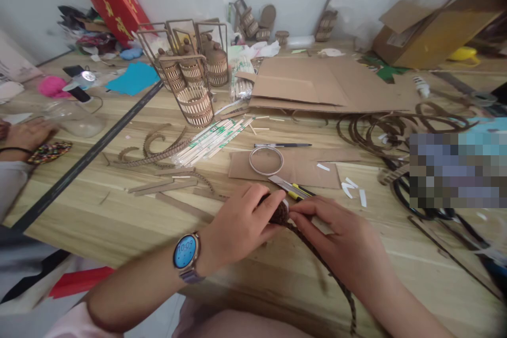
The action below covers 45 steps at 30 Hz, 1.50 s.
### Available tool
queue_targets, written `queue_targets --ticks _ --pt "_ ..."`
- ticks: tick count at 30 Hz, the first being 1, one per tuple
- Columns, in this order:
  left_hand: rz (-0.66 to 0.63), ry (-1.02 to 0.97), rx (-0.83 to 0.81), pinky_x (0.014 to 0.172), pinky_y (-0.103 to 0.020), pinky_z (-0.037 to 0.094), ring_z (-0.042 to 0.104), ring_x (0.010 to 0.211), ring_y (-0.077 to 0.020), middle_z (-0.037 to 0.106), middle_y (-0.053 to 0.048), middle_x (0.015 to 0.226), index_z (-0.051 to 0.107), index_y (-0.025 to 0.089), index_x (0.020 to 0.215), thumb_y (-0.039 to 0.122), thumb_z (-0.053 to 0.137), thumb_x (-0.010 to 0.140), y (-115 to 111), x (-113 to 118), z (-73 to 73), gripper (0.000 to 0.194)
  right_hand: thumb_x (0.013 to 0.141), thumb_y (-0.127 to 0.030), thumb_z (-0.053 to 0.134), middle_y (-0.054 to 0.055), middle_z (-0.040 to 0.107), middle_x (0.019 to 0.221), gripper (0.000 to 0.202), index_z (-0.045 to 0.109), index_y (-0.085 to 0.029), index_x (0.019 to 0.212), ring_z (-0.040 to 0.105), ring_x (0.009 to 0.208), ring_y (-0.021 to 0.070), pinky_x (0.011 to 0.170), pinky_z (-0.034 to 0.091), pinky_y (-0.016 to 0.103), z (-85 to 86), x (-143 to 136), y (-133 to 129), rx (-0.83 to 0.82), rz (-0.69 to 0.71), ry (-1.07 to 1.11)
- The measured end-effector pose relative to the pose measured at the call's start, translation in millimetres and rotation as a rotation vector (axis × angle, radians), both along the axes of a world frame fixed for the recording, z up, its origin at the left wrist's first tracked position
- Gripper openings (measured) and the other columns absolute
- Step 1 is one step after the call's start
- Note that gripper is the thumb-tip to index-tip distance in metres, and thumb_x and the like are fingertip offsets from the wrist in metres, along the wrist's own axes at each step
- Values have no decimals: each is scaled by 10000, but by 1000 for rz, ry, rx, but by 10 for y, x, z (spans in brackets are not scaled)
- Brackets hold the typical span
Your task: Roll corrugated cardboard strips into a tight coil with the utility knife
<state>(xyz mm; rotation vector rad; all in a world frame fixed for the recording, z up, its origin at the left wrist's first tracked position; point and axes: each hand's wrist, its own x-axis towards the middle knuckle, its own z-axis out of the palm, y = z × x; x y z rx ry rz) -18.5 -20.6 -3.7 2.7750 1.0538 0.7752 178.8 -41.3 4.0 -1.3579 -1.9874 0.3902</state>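
Observation:
Between my two hands is a small brown coil of ridged strip (280, 214), wound from what looks like corrugated cardboard. My left hand (247, 216), with a watch (186, 251) on its wrist, is closed around the coil and hides part of it. My right hand (336, 237) pinches at the coil's right side, where a small white bit shows. From the coil a long loose tail (336, 274) runs down under my right hand towards the table's front edge. Just beyond my fingers lie a yellow-and-black utility knife (295, 193) and a pale ring (266, 161) on a cardboard piece (241, 166).
Stick-walled baskets in brown frames (195, 108) stand at the back left. Wrapped wooden sticks (214, 140), a pen (283, 145) and large cardboard sheets (301, 82) lie ahead. Coiled strips (368, 129) are at right. Another person's hand (27, 134) rests at far left.

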Motion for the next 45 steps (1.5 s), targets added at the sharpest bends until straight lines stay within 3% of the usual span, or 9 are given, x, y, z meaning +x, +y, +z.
queue_targets --ticks 16,32,36,41,45 --pt "-3 37 -31 776 -374 551 596 894 -244 603 -122 1016 503 102 1278 358 467 996 -16 14 -10 383 917 -186 489 -6 722 725 191 642 -224 809 672 635 159 592 499 284 -26 -3 -6 65 54 -96" --pt "0 -4 -52 784 -367 545 598 893 -241 608 -111 1010 535 119 1244 343 554 956 4 24 -7 366 891 -189 506 -9 708 707 159 635 -233 810 666 647 159 587 495 259 -14 16 19 -25 42 -27" --pt "6 -9 -73 776 -379 557 607 895 -245 612 -109 1008 534 133 1241 330 573 943 13 33 -16 359 898 -176 501 -4 707 717 165 630 -231 810 658 651 158 620 489 277 -41 13 13 66 35 -88" --pt "-8 -46 -110 849 -404 564 618 1013 -262 612 -141 1127 519 134 1248 233 580 917 -3 50 -38 351 892 -140 503 7 670 664 163 590 -210 773 617 614 170 664 425 324 -54 -27 -4 309 44 -295" --pt "-33 -52 -111 893 -427 560 631 1050 -269 637 -142 1153 478 140 1298 236 587 915 -6 49 -41 410 868 -123 493 -8 622 634 167 546 -215 739 570 583 154 663 390 317 -26 -11 3 280 54 -297"
